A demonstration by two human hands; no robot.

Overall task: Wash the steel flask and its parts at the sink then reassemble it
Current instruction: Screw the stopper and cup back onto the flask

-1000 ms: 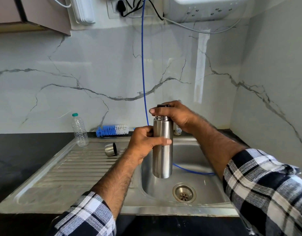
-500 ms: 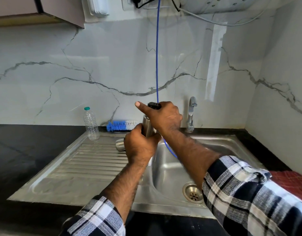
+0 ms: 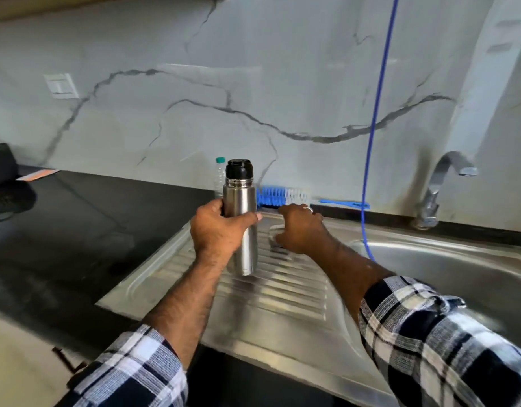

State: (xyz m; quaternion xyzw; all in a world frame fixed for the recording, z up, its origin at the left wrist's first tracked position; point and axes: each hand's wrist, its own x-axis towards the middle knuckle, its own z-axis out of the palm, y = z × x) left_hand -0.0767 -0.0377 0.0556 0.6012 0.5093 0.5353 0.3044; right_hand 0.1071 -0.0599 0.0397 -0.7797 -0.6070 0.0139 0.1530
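My left hand grips the steel flask upright above the ribbed drainboard, fingers wrapped round its middle. A black stopper sits in the flask's neck. My right hand is down on the drainboard just right of the flask. Its fingers curl over the small steel cap, and only a blurred sliver of the cap shows under the thumb.
A blue and white bottle brush lies along the back edge, and a small plastic bottle stands behind the flask. A blue hose hangs into the sink basin, with the tap at right. Black counter lies left.
My right hand has left the stopper and dropped to the cap on the drainboard. My left hand carried the flask from over the basin leftward over the drainboard. My view has turned left.
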